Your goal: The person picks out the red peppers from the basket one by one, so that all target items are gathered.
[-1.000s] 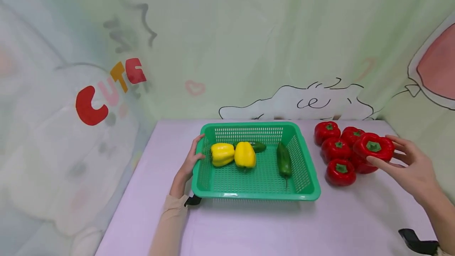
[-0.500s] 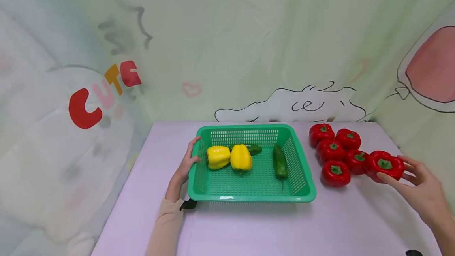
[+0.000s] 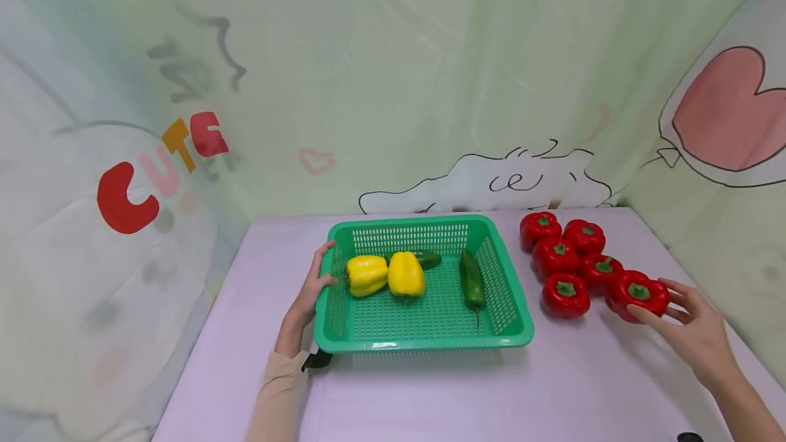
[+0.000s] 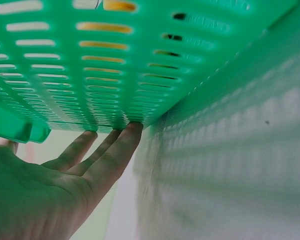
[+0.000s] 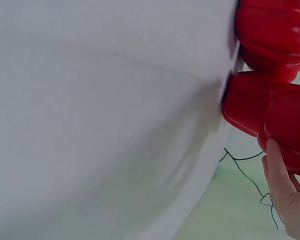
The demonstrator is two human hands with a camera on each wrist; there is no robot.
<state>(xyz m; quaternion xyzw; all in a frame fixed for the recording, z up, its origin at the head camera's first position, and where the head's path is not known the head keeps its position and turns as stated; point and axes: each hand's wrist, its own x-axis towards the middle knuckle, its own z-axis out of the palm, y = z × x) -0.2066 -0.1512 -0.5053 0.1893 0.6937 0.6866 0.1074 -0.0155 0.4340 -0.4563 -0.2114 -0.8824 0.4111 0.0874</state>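
Note:
My right hand (image 3: 696,333) pinches a red bell pepper (image 3: 637,292) between thumb and fingers, at the near right end of a group of red bell peppers (image 3: 555,258). In the right wrist view, the held pepper (image 5: 290,125) overlaps a neighbouring one; whether it rests on the table, I cannot tell. My left hand (image 3: 310,292) grips the left rim of a green plastic basket (image 3: 424,344). Beneath that rim, several of its fingers (image 4: 112,155) touch the basket's slotted outer wall. Inside lie two yellow bell peppers (image 3: 406,275) and two long green chili peppers (image 3: 471,280), one partly hidden.
A table with a pale lilac cover (image 3: 405,398) carries everything. Right behind its far edge hangs a printed curtain (image 3: 393,87) with drawings and letters, which also closes in both sides. The red peppers stand a little to the right of the basket.
My right hand has brought the red pepper down and to the right, from over the other peppers to the group's near right end. The head view has turned slightly right. My left hand stays on the basket.

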